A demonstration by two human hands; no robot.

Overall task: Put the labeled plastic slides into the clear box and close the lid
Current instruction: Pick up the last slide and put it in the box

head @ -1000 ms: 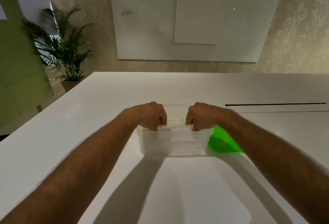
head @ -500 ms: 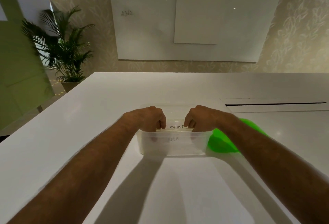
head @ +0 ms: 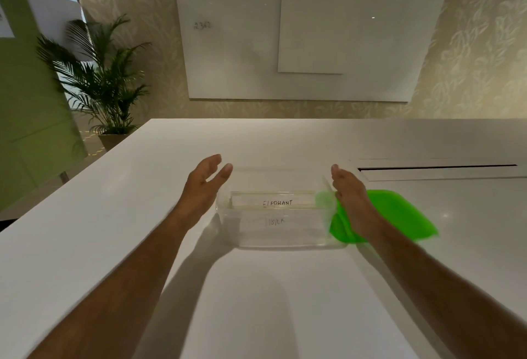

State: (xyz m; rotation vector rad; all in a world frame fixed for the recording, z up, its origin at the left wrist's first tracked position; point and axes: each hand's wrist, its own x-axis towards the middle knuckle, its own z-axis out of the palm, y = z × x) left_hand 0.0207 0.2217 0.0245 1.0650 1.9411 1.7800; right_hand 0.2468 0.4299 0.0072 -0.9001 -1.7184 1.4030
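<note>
From the head view, both forearms reach forward over the white desk [head: 256, 301]. The left hand [head: 204, 184] hovers just off the left end of the clear box [head: 273, 233], fingers straight and relaxed, palm turned inward toward the box, grasping nothing. The right hand [head: 349, 190] is at the opposite end of the box, fingers extended forward and loose, also released; whether it touches the box rim cannot be told, since that end is blurred.

The clear box stands on the desk between the two hands, its top uncovered. Inside it the labeled plastic slides [head: 276, 203] stand upright on edge along the box's length: one reads "ELEPHANT" near the rim, and a second label, seen through the front wall lower down, is too smeared to read surely. How many slides there are cannot be told.

The green lid [head: 399, 213] lies flat on the desk beneath and beyond the right wrist, just beside the right end of the box.

Past the right hand, a long dark slot [head: 436, 167] is cut into the desk. Far beyond the left hand stands a potted palm [head: 105, 85], and on the wall ahead of both hands hangs a whiteboard [head: 233, 45] with faint writing.
</note>
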